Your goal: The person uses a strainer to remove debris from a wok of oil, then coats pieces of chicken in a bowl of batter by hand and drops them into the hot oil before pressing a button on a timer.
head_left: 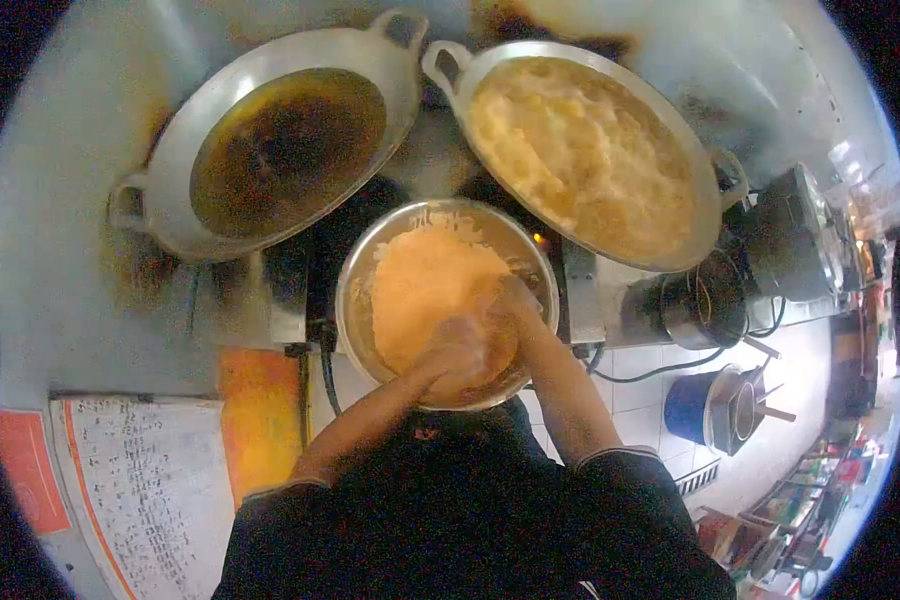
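Note:
A round metal bowl (pixel 346 325) stands in front of me, holding a heap of pale orange, flour-like powder (pixel 420 265). Both hands are down inside it. My left hand (pixel 458 345) lies in the near part of the powder, blurred and dusted over. Just to its right, my right hand (pixel 510 298) reaches deeper along the bowl's right side. Powder and blur hide the fingers of both hands, and I cannot make out whether anything is between them.
Behind the bowl are two large woks: the left wok (pixel 175 190) holds dark oil, the right wok (pixel 708 205) bubbling, foamy oil. A small flame (pixel 539 239) glows between bowl and right wok. Black containers (pixel 700 300) and a blue bucket (pixel 685 408) are at right, handwritten sheets (pixel 145 480) at left.

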A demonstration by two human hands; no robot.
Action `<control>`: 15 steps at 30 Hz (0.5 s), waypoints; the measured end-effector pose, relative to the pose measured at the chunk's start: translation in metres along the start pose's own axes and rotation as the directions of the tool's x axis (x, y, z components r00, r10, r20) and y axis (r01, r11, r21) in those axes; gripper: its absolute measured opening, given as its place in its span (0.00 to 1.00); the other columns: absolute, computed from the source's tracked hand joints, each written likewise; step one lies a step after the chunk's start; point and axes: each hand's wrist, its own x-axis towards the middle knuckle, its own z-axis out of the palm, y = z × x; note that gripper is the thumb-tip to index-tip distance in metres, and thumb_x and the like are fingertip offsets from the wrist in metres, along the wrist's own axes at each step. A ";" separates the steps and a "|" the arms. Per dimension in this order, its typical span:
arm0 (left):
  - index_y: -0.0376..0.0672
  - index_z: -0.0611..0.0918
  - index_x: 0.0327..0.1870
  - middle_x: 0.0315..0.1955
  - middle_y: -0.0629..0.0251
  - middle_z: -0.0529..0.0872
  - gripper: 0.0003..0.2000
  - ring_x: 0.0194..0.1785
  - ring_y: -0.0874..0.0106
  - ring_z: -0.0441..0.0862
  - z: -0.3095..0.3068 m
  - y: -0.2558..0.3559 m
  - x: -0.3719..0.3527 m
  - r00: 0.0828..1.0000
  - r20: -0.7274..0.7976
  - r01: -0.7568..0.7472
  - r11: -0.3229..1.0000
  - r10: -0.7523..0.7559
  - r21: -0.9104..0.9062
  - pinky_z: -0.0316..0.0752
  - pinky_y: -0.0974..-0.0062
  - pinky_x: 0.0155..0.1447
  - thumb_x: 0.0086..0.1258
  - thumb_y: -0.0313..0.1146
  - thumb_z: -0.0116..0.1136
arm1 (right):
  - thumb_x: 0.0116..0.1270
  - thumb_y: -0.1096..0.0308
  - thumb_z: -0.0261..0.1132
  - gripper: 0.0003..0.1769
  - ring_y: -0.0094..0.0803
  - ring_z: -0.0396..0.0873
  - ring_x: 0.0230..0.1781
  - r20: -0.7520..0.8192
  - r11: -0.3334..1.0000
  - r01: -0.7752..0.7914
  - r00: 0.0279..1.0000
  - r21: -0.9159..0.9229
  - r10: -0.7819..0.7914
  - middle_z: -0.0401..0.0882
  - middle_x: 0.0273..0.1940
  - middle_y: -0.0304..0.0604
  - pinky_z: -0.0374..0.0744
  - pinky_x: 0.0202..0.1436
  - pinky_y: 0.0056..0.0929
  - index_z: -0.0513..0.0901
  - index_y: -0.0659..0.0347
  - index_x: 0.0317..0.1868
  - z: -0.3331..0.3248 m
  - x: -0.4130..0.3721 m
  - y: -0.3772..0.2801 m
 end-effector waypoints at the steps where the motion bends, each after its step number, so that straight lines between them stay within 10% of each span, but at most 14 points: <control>1: 0.37 0.82 0.44 0.40 0.48 0.85 0.15 0.45 0.49 0.85 -0.008 -0.008 -0.001 0.999 0.019 0.029 0.999 -0.029 0.027 0.80 0.52 0.52 0.72 0.43 0.61 | 0.68 0.54 0.69 0.20 0.45 0.85 0.51 0.038 0.999 0.024 0.999 -0.036 -0.023 0.88 0.50 0.49 0.83 0.53 0.44 0.87 0.57 0.54 0.002 0.002 0.002; 7: 0.36 0.81 0.46 0.43 0.44 0.85 0.15 0.50 0.45 0.84 -0.042 -0.068 -0.019 0.936 -0.251 0.250 0.968 -0.247 -0.021 0.80 0.50 0.57 0.73 0.41 0.59 | 0.68 0.52 0.68 0.21 0.45 0.83 0.56 0.172 0.967 0.226 0.964 -0.118 -0.204 0.87 0.54 0.48 0.81 0.59 0.46 0.87 0.56 0.55 0.008 0.004 0.009; 10: 0.35 0.82 0.46 0.44 0.43 0.86 0.12 0.53 0.46 0.84 -0.016 -0.110 -0.021 0.848 -0.506 0.098 0.985 -0.157 -0.142 0.80 0.52 0.58 0.71 0.35 0.60 | 0.68 0.51 0.67 0.22 0.46 0.82 0.59 0.147 0.903 0.405 0.911 -0.142 -0.386 0.86 0.55 0.47 0.80 0.62 0.46 0.87 0.55 0.55 0.002 -0.011 0.004; 15: 0.40 0.86 0.40 0.43 0.48 0.88 0.08 0.52 0.53 0.86 -0.107 -0.038 -0.031 0.953 -0.299 -0.069 0.996 0.051 -0.052 0.82 0.60 0.57 0.65 0.32 0.61 | 0.68 0.53 0.65 0.20 0.46 0.81 0.60 0.079 0.883 0.443 0.896 -0.154 -0.436 0.86 0.56 0.47 0.80 0.63 0.48 0.87 0.55 0.54 -0.015 -0.040 -0.024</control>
